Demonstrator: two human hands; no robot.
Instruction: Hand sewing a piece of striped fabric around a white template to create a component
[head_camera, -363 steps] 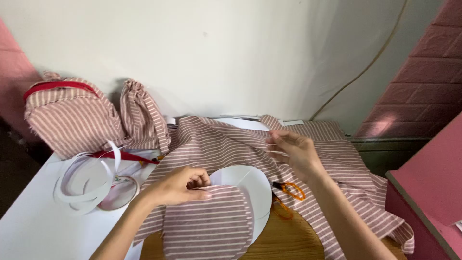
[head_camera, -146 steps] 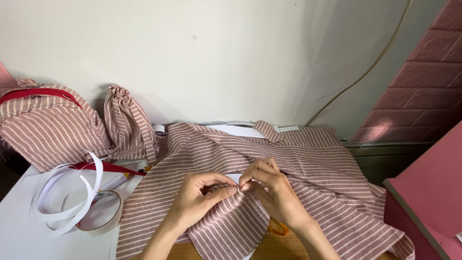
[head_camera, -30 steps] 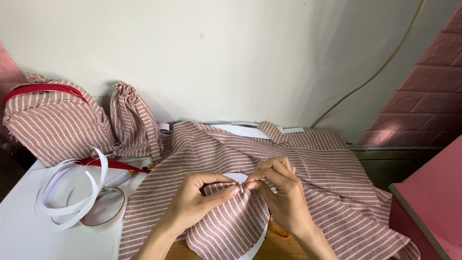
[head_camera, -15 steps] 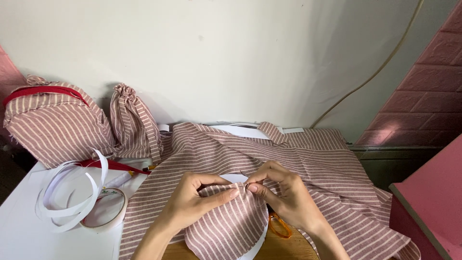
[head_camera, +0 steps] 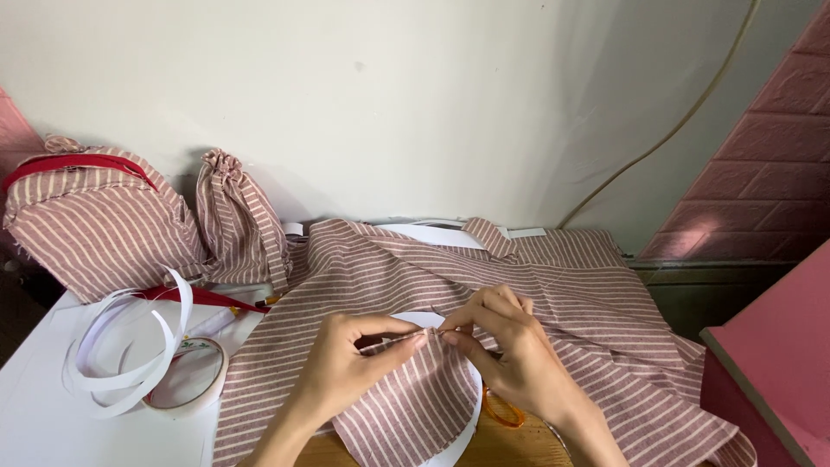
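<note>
Now | striped fabric piece [head_camera: 406, 406] edge pinched between both hands | left hand [head_camera: 346, 363] | right hand [head_camera: 510, 350]

Striped fabric piece pinched over a white paper pattern near the table's front edge

We hold a rounded piece of pink and white striped fabric [head_camera: 406, 406] at its top edge, left hand [head_camera: 341, 372] and right hand [head_camera: 510, 359] meeting there with fingers [head_camera: 413, 340] pinched together on the cloth. It lies flat, stripes running slantwise, its curved lower end reaching towards the front edge of the table [head_camera: 35, 424]. Under it we see a white paper pattern [head_camera: 467, 415] of the same rounded shape, its rim showing along the right side and above our fingertips. Both rest on a larger spread of the same striped cloth [head_camera: 571, 285], rumpled, reaching towards the table's back edge.
</note>
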